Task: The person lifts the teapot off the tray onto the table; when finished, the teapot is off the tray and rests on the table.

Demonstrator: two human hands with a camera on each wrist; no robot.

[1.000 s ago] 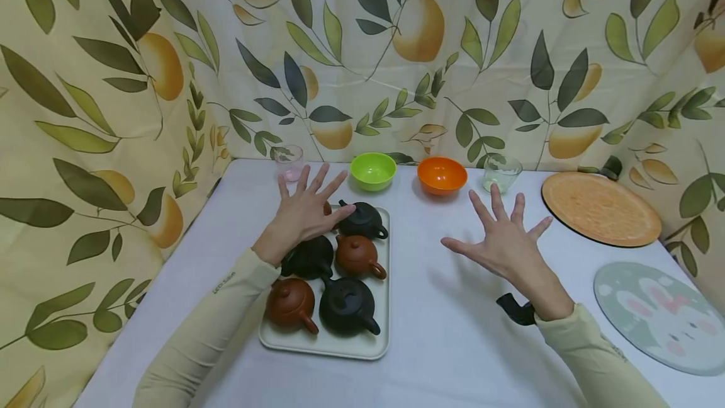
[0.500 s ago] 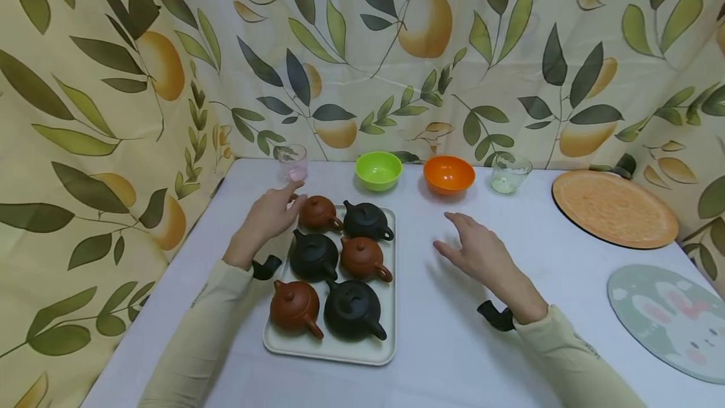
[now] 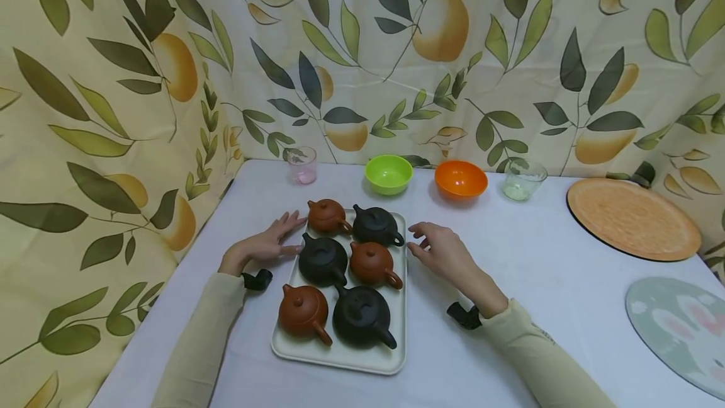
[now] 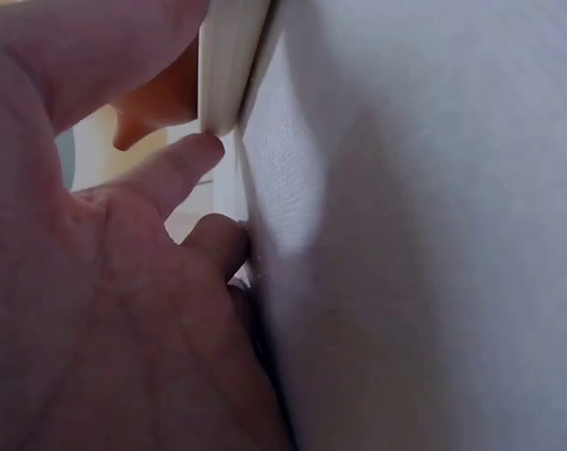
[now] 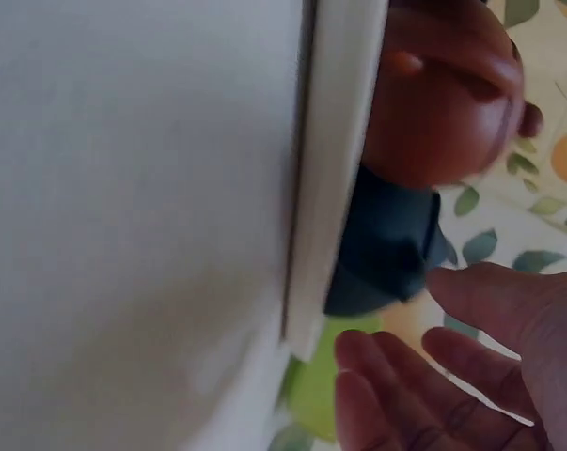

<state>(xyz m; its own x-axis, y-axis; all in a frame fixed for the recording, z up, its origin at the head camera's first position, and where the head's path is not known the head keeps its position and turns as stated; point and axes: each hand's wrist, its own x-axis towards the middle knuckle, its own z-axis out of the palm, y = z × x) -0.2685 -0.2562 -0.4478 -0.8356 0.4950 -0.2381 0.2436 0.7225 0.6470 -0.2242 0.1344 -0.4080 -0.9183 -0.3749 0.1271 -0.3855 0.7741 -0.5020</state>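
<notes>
Tray (image 3: 396,357) of teapots on white tablecloth (image 3: 510,307) — leaf-print curtain (image 3: 113,80) behind.

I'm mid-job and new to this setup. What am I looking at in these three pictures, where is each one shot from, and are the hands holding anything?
No machine: a person works bare-handed, with one camera on the head and one on each wrist. The head view shows a white table with a pale tray carrying six small teapots, three brown and three black. The left hand lies at the tray's left edge, and the left wrist view shows its fingers against the rim. The right hand is at the right edge, fingers relaxed. Neither grips anything. At the back stand a pink glass, a green bowl, an orange bowl and a clear glass.
</notes>
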